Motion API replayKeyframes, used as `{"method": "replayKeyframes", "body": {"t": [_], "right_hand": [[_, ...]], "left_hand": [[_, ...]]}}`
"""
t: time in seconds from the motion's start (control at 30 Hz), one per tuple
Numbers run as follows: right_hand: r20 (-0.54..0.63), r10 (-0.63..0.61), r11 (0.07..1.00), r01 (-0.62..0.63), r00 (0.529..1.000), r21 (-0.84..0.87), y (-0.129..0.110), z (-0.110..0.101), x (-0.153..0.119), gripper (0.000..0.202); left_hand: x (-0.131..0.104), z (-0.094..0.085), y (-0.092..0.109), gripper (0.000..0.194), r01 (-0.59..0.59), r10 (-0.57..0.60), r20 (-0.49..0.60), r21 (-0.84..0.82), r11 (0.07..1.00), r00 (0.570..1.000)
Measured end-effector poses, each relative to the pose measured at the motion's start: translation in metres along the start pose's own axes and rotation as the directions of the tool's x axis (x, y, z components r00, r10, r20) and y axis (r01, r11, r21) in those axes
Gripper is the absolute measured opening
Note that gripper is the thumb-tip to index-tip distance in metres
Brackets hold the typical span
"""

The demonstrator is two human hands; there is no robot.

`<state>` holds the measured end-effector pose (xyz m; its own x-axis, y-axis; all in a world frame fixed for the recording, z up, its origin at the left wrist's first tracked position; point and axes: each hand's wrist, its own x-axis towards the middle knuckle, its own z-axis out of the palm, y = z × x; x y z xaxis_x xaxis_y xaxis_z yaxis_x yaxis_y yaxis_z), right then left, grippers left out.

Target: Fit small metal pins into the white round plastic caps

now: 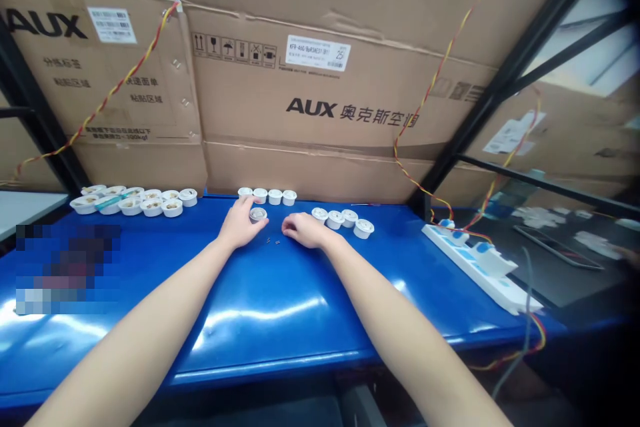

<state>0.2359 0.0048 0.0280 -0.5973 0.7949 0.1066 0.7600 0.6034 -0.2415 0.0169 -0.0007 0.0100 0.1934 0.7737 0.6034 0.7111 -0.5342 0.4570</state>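
Observation:
On the blue table (280, 293), my left hand (241, 224) has its thumb and fingers around a small round white cup (258, 215). My right hand (303, 229) is just to the right of that cup, its fingers curled together; whatever they hold, if anything, is too small to make out. A few tiny dark pieces (277, 242) lie on the table between my hands. Behind my left hand stands a row of several white cups (275, 197). More white cups (363, 229) sit to the right of my right hand.
Several white cups with brownish contents (131, 206) stand at the back left. A white power strip (480, 267) with plugs lies at the right edge. Large cardboard (310, 133) rises behind the table. Red and yellow twisted wires (120, 83) hang in front of it. Black frame bars flank both sides.

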Motion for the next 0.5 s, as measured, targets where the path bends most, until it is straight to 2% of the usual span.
{"method": "replayKeyframes", "body": {"t": [0.1, 0.23, 0.33, 0.5], "right_hand": [[0.024, -0.019, 0.999, 0.019, 1.000, -0.035, -0.003, 0.000, -0.001, 0.015], [-0.004, -0.060, 0.998, 0.060, 0.998, -0.004, -0.001, 0.002, -0.001, 0.015], [-0.055, -0.061, 0.997, 0.063, 0.997, 0.040, 0.003, 0.004, 0.000, 0.012], [-0.086, -0.030, 0.998, 0.034, 0.996, 0.050, 0.005, 0.003, 0.002, 0.010]], "left_hand": [[-0.001, -0.006, 0.011, 0.017, -0.144, 0.145, -0.063, 0.025, 0.989, 0.987], [-0.004, -0.008, 0.023, 0.011, -0.287, 0.286, 0.027, 0.075, 0.955, 0.958], [-0.006, -0.007, 0.027, 0.012, -0.311, 0.302, 0.102, 0.078, 0.947, 0.948], [-0.005, -0.005, 0.026, 0.012, -0.248, 0.235, 0.142, 0.076, 0.966, 0.962]]}}
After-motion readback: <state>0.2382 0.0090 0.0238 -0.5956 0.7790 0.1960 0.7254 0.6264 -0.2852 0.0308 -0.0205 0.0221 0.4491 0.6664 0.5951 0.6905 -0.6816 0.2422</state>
